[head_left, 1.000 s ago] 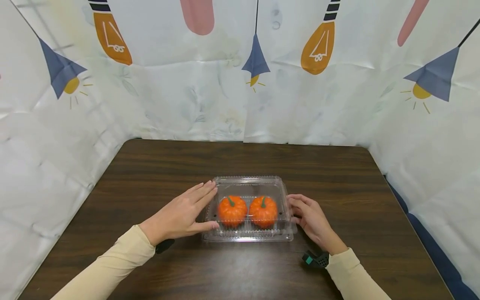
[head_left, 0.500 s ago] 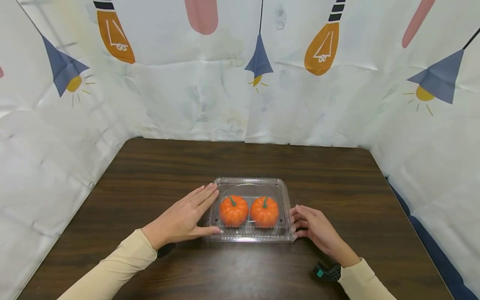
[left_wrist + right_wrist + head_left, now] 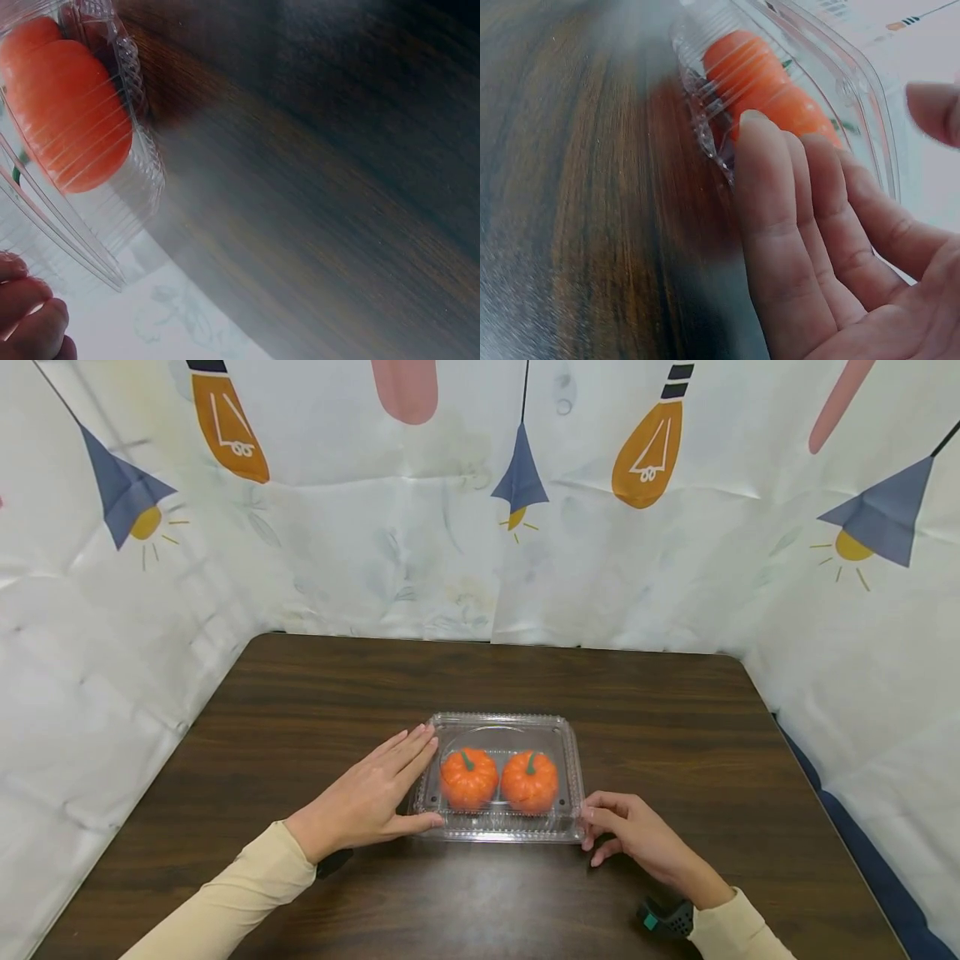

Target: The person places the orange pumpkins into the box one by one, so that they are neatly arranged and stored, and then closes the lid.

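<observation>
A clear plastic clamshell container [image 3: 495, 828] lies on the brown wooden table with its lid down. Two small orange pumpkins with green stems, a left pumpkin [image 3: 468, 779] and a right pumpkin [image 3: 529, 782], sit side by side inside it. My left hand [image 3: 367, 793] rests along the container's left side, fingers straight and thumb spread toward the front. At the front right corner, my right hand [image 3: 637, 837] touches or nearly touches the edge. In the right wrist view its fingers [image 3: 772, 217] are extended along the container's side, with the thumb apart.
The dark wood-grain table [image 3: 337, 685] spreads around the container. White fabric walls [image 3: 330, 552] printed with lamps and bulbs enclose its back and sides. A dark wristband [image 3: 663, 920] is on the right wrist.
The container's lid, slightly raised at the front a second ago, has come down. My right hand has slid along the right side toward the front corner. The left hand has stayed nearly still.
</observation>
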`<state>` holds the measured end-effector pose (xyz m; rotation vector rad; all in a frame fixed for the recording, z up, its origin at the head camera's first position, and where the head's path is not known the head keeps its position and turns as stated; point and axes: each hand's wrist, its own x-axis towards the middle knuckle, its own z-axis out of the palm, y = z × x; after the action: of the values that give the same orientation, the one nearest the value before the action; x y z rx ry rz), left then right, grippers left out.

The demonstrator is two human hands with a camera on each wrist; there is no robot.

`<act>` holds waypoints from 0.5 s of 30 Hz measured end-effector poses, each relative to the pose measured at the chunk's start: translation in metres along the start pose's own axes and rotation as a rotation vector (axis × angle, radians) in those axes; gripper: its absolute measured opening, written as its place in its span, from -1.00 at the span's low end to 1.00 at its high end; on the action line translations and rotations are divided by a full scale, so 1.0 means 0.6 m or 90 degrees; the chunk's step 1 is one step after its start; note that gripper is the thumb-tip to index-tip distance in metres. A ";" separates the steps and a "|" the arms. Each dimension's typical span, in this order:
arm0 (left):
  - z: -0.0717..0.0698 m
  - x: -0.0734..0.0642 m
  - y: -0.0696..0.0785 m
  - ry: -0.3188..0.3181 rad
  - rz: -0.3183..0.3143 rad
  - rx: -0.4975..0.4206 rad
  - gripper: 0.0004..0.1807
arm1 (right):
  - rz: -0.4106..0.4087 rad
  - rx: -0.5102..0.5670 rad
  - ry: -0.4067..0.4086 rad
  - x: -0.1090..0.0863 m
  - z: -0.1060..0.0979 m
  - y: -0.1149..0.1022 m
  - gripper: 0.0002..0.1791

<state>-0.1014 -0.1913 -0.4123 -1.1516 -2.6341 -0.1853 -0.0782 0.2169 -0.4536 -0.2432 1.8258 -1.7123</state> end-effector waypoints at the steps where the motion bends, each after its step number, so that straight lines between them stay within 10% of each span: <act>1: 0.001 0.000 0.000 -0.001 -0.002 -0.002 0.12 | 0.000 0.001 0.000 -0.001 0.000 0.001 -0.79; 15: 0.000 0.000 0.003 -0.017 -0.030 -0.020 0.13 | 0.000 0.040 -0.050 -0.005 0.015 0.009 -0.57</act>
<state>-0.1001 -0.1904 -0.4121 -1.1106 -2.6918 -0.2231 -0.0695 0.2119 -0.4577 -0.2812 1.7135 -1.7326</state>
